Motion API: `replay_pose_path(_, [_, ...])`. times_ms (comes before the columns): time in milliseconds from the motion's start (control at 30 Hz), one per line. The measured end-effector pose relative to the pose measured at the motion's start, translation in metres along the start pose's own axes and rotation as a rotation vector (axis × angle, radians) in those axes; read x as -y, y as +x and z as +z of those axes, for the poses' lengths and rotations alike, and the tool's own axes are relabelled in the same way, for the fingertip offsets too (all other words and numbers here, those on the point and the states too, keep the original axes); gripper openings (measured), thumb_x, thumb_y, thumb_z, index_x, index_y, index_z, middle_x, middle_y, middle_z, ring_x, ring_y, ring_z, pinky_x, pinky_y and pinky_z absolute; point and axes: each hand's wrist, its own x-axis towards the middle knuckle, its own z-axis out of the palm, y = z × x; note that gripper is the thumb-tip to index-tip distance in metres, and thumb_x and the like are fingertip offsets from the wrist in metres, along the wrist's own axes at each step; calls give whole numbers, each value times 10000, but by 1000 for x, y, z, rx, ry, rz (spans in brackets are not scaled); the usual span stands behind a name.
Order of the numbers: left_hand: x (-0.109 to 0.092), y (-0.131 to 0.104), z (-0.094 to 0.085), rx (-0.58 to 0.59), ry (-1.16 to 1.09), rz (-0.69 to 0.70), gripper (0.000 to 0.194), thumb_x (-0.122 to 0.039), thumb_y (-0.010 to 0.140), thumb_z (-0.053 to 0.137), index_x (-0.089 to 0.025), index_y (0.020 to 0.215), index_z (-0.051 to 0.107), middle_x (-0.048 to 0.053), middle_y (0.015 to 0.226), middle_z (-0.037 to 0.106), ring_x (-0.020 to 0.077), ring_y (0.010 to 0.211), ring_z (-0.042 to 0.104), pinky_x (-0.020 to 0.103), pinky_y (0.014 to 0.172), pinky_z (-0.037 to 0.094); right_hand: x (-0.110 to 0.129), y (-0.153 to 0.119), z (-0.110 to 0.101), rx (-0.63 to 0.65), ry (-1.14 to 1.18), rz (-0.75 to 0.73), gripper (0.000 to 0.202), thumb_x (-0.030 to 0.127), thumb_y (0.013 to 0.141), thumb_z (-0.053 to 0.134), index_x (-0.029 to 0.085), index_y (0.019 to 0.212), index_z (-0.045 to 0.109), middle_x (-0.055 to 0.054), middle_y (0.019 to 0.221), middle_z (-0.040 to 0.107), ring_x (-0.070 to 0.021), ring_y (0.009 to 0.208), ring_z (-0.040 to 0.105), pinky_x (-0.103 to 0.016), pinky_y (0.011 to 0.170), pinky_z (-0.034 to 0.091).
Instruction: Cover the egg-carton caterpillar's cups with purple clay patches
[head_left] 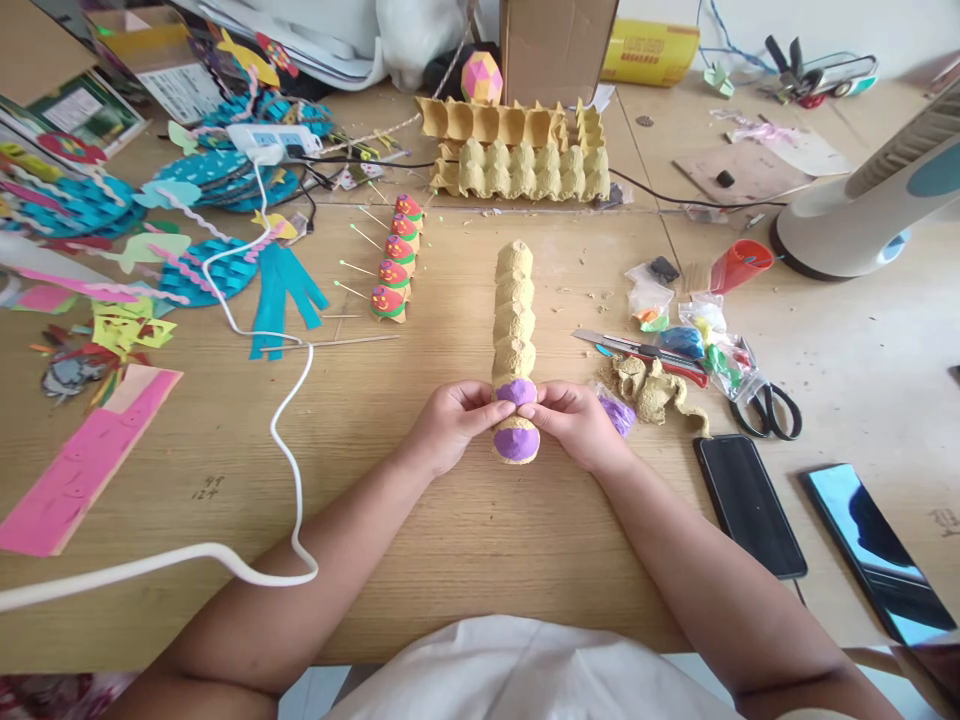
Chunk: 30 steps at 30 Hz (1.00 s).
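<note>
An egg carton strip [514,315] of several pale yellow bumps stretches away from me over the middle of the table. Purple clay covers the front of its two nearest bumps. My left hand [455,420] grips its left side, thumb on the purple clay of the second bump. From the right, my right hand [574,420] closes on the same bump, its thumb tip close to the left one. Just right of that hand lies a small bag of purple clay [616,410], partly hidden. A finished-looking red and green caterpillar [397,258] with pins sits farther left.
Torn carton scraps [654,388], a utility knife [641,352], black-handled scissors [766,410] and clay bags [682,340] lie at right, near two phones [750,505]. A white cable [289,410] winds across the left. Egg cartons [534,170] stand at the back.
</note>
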Motion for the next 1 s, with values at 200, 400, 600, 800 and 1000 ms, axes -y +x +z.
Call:
replay_pose_path(200, [-2, 2, 3, 22, -108, -23, 334, -417, 669, 951, -154, 816, 806, 43, 780, 753, 147, 707, 652, 269, 663, 494, -6, 2, -5, 0, 40, -5, 297, 475, 707, 923, 228, 834, 822, -21, 849, 805, -188, 773, 704, -330, 786, 581])
replay_pose_path(400, [-7, 1, 8, -27, -184, -43, 397, -472, 605, 974, -159, 782, 805, 30, 723, 734, 126, 629, 620, 273, 624, 494, -7, 1, -7, 42, 127, 24, 280, 478, 758, 895, 221, 818, 800, -3, 788, 760, -151, 721, 657, -299, 757, 544])
replay_pose_path(600, [-6, 0, 2, -56, 53, 91, 399, -546, 731, 878, -158, 787, 805, 58, 758, 758, 168, 690, 653, 284, 649, 492, -4, 1, -7, 51, 73, -26, 281, 477, 796, 868, 213, 810, 773, 2, 776, 722, -141, 717, 621, -282, 723, 520])
replay_pose_path(800, [-11, -1, -3, -110, 374, 164, 427, -560, 766, 835, -154, 669, 749, 44, 651, 707, 157, 631, 597, 273, 596, 421, 1, 2, -6, 58, -58, -71, 301, 507, 821, 835, 212, 825, 774, -5, 763, 712, -154, 729, 615, -289, 727, 525])
replay_pose_path(1000, [-18, -2, -4, -121, 532, 140, 458, -596, 754, 819, -151, 688, 733, 27, 670, 713, 150, 649, 590, 265, 613, 409, 3, 1, -4, 90, -108, -72, 334, 519, 824, 826, 192, 815, 756, -10, 778, 718, -149, 732, 615, -280, 732, 527])
